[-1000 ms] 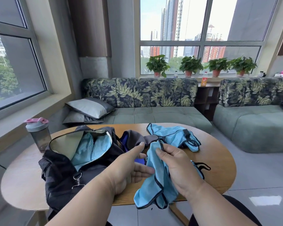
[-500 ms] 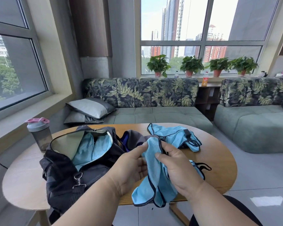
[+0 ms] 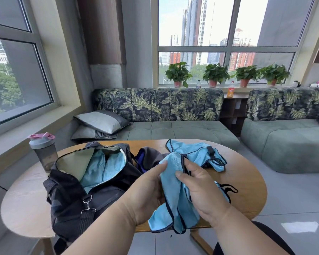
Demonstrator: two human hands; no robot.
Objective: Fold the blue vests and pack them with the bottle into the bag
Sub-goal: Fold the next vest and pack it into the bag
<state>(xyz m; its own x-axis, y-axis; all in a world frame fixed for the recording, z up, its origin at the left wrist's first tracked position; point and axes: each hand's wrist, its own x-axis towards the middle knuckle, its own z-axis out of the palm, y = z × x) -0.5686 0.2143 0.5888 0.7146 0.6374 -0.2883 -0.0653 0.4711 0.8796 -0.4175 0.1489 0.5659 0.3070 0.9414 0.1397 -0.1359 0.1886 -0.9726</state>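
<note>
I hold a light blue vest (image 3: 173, 203) with dark trim over the table's near edge. My left hand (image 3: 147, 190) grips its left side, fingers behind the cloth and thumb on top. My right hand (image 3: 199, 186) pinches its upper part at the dark trim. A second blue vest (image 3: 197, 153) lies crumpled on the table behind my hands. The black bag (image 3: 72, 199) stands open on the left with blue cloth (image 3: 103, 170) inside. A grey shaker bottle (image 3: 43, 151) with a pink lid stands upright at the table's far left.
The oval wooden table (image 3: 247, 181) carries everything. A dark grey and purple garment (image 3: 147, 157) lies between the bag and the second vest. Green sofas, cushions and a windowsill with potted plants stand beyond the table. Tiled floor lies to the right.
My left hand has closed on the vest's left side after hanging open beside it. Both hands have lifted the vest slightly and bunched it together.
</note>
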